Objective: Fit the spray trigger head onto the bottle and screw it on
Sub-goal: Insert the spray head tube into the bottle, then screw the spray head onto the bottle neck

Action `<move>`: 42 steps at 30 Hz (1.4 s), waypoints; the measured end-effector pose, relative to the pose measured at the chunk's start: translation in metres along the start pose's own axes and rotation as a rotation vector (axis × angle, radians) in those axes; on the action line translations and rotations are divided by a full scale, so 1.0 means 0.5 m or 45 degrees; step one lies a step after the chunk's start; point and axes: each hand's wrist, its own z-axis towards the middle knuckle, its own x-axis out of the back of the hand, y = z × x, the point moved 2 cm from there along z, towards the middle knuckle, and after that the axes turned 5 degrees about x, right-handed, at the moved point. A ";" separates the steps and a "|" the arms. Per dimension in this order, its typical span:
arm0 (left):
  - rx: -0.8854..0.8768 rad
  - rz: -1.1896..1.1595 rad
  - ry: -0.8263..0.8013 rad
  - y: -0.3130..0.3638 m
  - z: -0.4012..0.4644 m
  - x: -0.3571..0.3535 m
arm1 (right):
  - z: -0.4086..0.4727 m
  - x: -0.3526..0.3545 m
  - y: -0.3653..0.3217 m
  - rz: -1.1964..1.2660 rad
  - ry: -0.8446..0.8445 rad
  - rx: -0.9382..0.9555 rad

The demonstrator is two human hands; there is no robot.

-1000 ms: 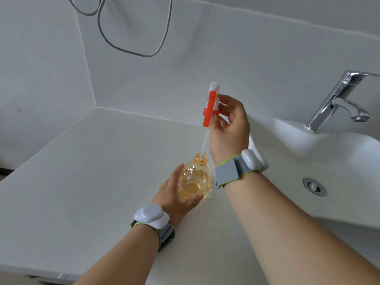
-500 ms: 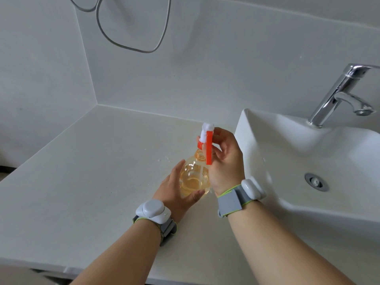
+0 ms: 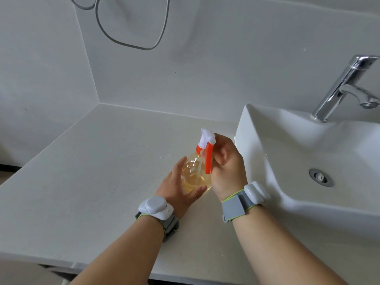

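A small clear bottle [image 3: 194,174] with yellowish liquid stands on the pale counter [image 3: 92,182]. My left hand [image 3: 176,187] wraps around its lower body from the left. The spray trigger head [image 3: 207,149], white on top with an orange collar and orange trigger lever, sits on the bottle's neck, its dip tube down inside the liquid. My right hand [image 3: 226,167] grips the head from the right, fingers curled behind it. How far the collar is threaded cannot be seen.
A white basin [image 3: 287,145] stands just right of my hands, with a chrome tap [image 3: 341,87] at its back and a drain [image 3: 320,177]. Grey cable [image 3: 131,44] loops on the back wall. A few water drops [image 3: 166,156] lie beyond the bottle.
My right hand has lowered the spray head from well above the bottle, sliding the tube in, until the collar rests on the neck. The left hand has kept hold of the bottle.
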 end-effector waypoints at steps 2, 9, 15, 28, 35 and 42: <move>-0.003 -0.001 -0.002 -0.001 0.001 -0.001 | -0.002 -0.001 0.001 -0.012 0.020 -0.009; -0.016 0.009 0.009 -0.007 0.003 -0.004 | -0.005 0.002 0.011 -0.078 0.118 -0.098; -0.013 -0.046 0.020 -0.005 0.003 -0.002 | -0.018 0.023 0.003 0.082 0.208 -0.060; 0.017 -0.047 0.011 -0.006 0.002 -0.004 | -0.017 0.014 -0.011 0.077 0.080 -0.088; 0.010 -0.057 0.003 -0.005 0.002 -0.004 | -0.026 0.030 -0.007 0.130 0.199 -0.131; 0.007 -0.050 -0.006 -0.003 0.000 -0.002 | -0.024 0.019 -0.009 0.012 0.140 -0.102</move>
